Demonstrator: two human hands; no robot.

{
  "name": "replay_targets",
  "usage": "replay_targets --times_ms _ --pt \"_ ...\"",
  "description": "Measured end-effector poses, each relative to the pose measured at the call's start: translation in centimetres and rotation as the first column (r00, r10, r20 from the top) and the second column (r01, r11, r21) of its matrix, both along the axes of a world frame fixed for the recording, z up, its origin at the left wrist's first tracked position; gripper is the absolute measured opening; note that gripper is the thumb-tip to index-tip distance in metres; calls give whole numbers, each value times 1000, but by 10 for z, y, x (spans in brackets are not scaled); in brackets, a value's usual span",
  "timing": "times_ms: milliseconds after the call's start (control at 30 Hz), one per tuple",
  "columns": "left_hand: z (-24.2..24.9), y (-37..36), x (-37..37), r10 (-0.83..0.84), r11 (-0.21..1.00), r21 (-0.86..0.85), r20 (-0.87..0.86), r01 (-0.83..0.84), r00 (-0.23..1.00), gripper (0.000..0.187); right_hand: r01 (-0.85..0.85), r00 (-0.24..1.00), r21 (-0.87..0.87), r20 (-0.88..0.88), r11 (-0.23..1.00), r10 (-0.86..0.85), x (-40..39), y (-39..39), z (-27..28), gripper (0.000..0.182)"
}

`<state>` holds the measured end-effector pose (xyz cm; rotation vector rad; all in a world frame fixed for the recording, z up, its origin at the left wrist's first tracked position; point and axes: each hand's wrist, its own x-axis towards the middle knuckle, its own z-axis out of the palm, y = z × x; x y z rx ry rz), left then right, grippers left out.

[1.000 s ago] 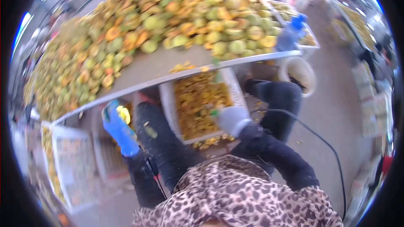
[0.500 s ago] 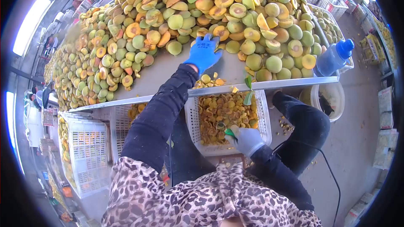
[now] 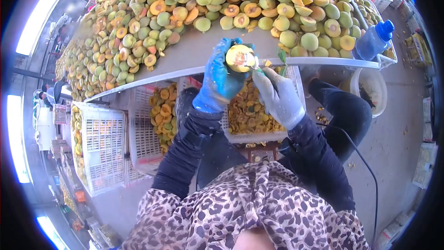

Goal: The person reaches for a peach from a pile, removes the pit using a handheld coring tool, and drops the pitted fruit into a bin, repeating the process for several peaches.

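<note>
My left hand (image 3: 221, 78), in a blue glove, holds a halved peach (image 3: 239, 58) with its cut face turned up, just below the table's front edge. My right hand (image 3: 277, 96), in a grey glove, grips a small green-handled pitting tool (image 3: 255, 69) whose tip touches the cut face of the fruit. Under both hands stands a white crate (image 3: 259, 136) filled with pitted yellow halves (image 3: 247, 115). On the table (image 3: 185, 60) behind lies a large heap of halved green and yellow peaches (image 3: 208, 4).
A blue-capped water bottle (image 3: 373, 40) stands at the table's right end. A white bucket (image 3: 370, 93) sits on the floor at right. Further white crates (image 3: 99, 150) with fruit stand at left under the table. A black cable (image 3: 365, 166) runs across the floor beside my leg.
My left hand took a halved peach off the heap and drew it back over the crate. My right hand rose from the crate and set the tool against the fruit.
</note>
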<state>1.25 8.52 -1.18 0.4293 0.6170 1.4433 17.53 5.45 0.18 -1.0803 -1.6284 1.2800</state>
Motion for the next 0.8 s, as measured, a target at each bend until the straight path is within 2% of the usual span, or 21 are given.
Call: replay_targets --times_ms 33,67,100,133,167,233,267,300,333,367,400,433,467,500,533,567,600,667,700,767,800 --pt "-3 -13 12 277 937 342 -606 -70 746 29 -34 999 -9 22 999 34 -3 -4 0 28" --pt "0 -20 12 280 936 344 -599 -75 750 29 -36 999 -7 30 999 37 -5 -10 2 28" --pt "13 -27 15 160 979 172 -296 -113 941 29 -23 999 -8 39 1000 24 -7 -16 4 29" --pt "24 -35 17 79 997 -5 70 -79 994 29 -11 999 -11 49 1000 12 -8 -22 6 30" --pt "28 -42 25 169 984 67 -38 -166 985 31 -17 998 -8 57 1000 18 -8 -27 6 30" --pt "24 -49 29 176 977 119 7 -175 984 30 24 988 198 143 980 -53 -9 -34 4 32" --pt "21 -53 29 177 969 165 45 -182 983 29 22 988 201 148 979 -53 -8 -38 7 32" --pt "19 -58 28 177 969 166 51 -183 983 29 -24 963 226 268 974 -38 -6 -42 11 31" --pt "18 -60 27 231 961 160 -15 -226 973 34 -70 923 250 384 966 -33 -4 -45 15 31" --pt "19 -60 26 276 952 160 -77 -262 958 41 -61 918 260 393 964 -48 -3 -46 16 31" --pt "20 -58 29 310 944 161 -130 -288 942 49 -155 905 239 424 958 41 -1 -47 16 28" --pt "33 -62 28 288 956 155 -330 -249 899 54 -229 881 219 462 949 106 3 -46 15 26" --pt "6 -53 23 316 944 195 -292 -267 903 53 -324 817 379 574 867 54 5 -44 3 19" --pt "30 -68 34 437 900 227 -444 -373 783 53 -368 809 284 567 885 155 7 -45 12 17" --pt "15 -63 22 263 960 164 -236 -229 935 49 -451 815 434 557 780 161 9 -40 -1 19" --pt "16 -62 19 231 973 65 -203 -222 952 47 -449 817 284 514 847 261 8 -40 4 32" --pt "4 -59 18 234 947 254 -131 -195 963 46 -314 858 40 439 949 265 6 -45 19 34" --pt "15 -61 31 318 938 175 -82 -301 944 49 -274 832 82 519 958 194 7 -49 26 38" --pt "20 -65 36 294 943 185 -66 -278 953 49 -250 831 93 532 964 164 11 -51 23 38" --pt "25 -68 37 245 952 238 -208 -194 947 45 -302 950 30 88 953 299 15 -50 14 48" --pt "29 -68 40 237 951 245 -201 -186 950 45 -293 953 37 96 955 289 18 -51 22 48"
